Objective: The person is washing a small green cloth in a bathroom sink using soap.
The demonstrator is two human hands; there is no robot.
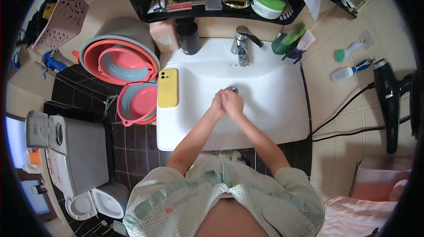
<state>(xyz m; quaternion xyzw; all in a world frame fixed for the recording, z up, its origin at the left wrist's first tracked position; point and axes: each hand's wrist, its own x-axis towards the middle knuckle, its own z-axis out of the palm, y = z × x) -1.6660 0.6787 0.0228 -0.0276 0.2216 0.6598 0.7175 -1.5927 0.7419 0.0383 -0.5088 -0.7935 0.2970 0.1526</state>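
My left hand (218,103) and my right hand (233,103) are pressed together over the bowl of the white sink (274,100), just in front of the drain. Neither hand holds any object that I can see. The chrome tap (242,43) stands at the back of the sink, its spout pointing toward my hands. A yellow phone (168,87) lies on the sink's left rim, a short way left of my left hand.
Pink and grey basins (119,60) stack left of the sink. A black shelf (212,5) above holds a green-lidded jar (268,2). A black hair dryer (388,100) hangs on the right wall. A toilet (79,157) is lower left.
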